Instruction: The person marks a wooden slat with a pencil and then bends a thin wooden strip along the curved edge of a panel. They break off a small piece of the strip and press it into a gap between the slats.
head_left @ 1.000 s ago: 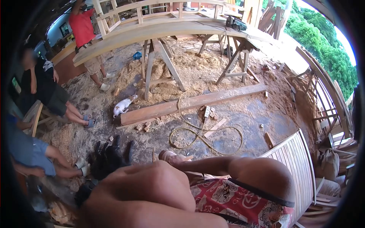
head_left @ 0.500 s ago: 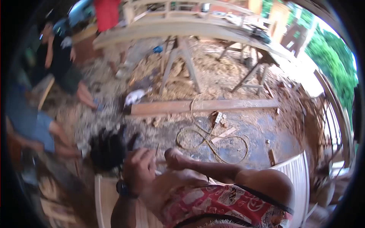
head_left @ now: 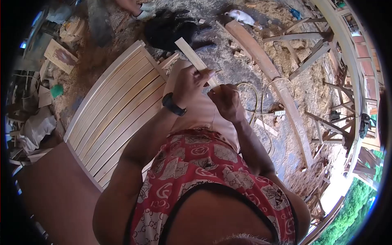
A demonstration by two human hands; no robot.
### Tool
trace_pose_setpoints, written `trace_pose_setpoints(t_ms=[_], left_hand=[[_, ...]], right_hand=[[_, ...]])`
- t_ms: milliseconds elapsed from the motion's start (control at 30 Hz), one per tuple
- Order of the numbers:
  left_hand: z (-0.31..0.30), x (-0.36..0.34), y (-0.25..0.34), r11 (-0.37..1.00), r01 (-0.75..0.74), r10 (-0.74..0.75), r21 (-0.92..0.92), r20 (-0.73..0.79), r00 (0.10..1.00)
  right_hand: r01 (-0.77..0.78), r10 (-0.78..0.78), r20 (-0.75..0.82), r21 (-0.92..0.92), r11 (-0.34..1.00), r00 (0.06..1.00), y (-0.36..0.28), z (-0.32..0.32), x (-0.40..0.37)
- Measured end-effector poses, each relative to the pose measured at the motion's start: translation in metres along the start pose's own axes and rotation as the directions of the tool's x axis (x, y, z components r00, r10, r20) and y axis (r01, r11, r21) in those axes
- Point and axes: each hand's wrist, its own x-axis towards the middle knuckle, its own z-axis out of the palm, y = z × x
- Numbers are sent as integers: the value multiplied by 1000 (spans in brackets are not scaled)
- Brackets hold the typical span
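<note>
A narrow pale wooden strip [head_left: 190,54] slants across in front of my body, its far end pointing up and left. My left hand [head_left: 188,85], with a dark watch [head_left: 173,105] on the wrist, is closed around the strip's middle. At the near end, my right hand [head_left: 226,102] is curled in a fist against the strip; its fingers hide that end. Left of my arms stands a slatted wooden panel [head_left: 118,110].
A black dog [head_left: 169,30] lies beyond the strip. A small white animal [head_left: 243,17] lies near a long timber beam [head_left: 271,69]. A yellowish cord [head_left: 261,98] and a power strip [head_left: 279,113] are on the shaving-strewn floor. Sawhorses [head_left: 314,53] stand at right.
My view has swung down and to the left, bringing the slatted panel and wooden strip into clear sight. Both hands remain close together. The people at left are now mostly out of view.
</note>
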Motion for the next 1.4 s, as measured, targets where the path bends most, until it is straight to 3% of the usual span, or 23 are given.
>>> trace_pose_setpoints(t_ms=[67,100,133,200,233,267,367,400,500,600,633,667,700,733,800,1000,1400], left_hand=[[-7,4,-6,992,60,-65,-110,-43,997],[-15,6,-1,992,78,-81,-103,-27,996],[-27,9,10,990,65,-82,-128,-133,988],[-54,20,3,964,53,-131,-259,-292,947],[-71,26,-4,934,31,-170,-357,-366,915],[-89,30,-11,855,-13,-238,-518,-415,878],[-143,32,-18,779,-103,-244,-619,-451,858],[-147,30,-11,782,-129,-214,-610,-458,863],[-132,24,1,794,-158,-185,-587,-482,856],[-112,22,6,770,-205,-112,-604,-444,889],[-111,22,1,772,-194,-114,-605,-432,895],[-112,22,-7,735,-244,-18,-632,-378,926],[-111,24,-8,692,-290,83,-661,-326,942],[-111,24,-9,695,-284,84,-660,-318,944],[-112,19,-9,684,-355,325,-637,-170,930],[-119,16,-13,605,-309,422,-734,-33,906],[-97,9,-27,641,-226,375,-733,42,926]], right_hand=[[31,-31,55,0,1000,998,2,1,0],[-198,200,188,-27,980,962,-7,-8,4],[-224,225,177,-24,974,958,-6,-14,4],[-37,77,245,-164,986,967,12,-26,3],[67,-56,90,-130,989,994,39,-19,-11],[-393,378,199,43,918,904,6,-37,-1],[-506,488,171,86,858,856,23,-53,-11],[-557,544,158,51,829,824,19,-57,-8],[-551,536,129,177,815,834,20,-53,-5],[-536,523,118,215,816,844,8,-42,5],[-499,518,60,385,776,853,1,-36,11],[-436,519,0,543,718,855,-5,-35,16],[-483,577,90,658,577,812,-17,-41,22],[-480,581,83,662,575,810,-15,-40,22],[-327,467,79,816,477,881,-13,-38,21],[-307,449,37,781,545,893,-18,-46,19],[-292,385,39,722,628,922,-16,-40,18]])
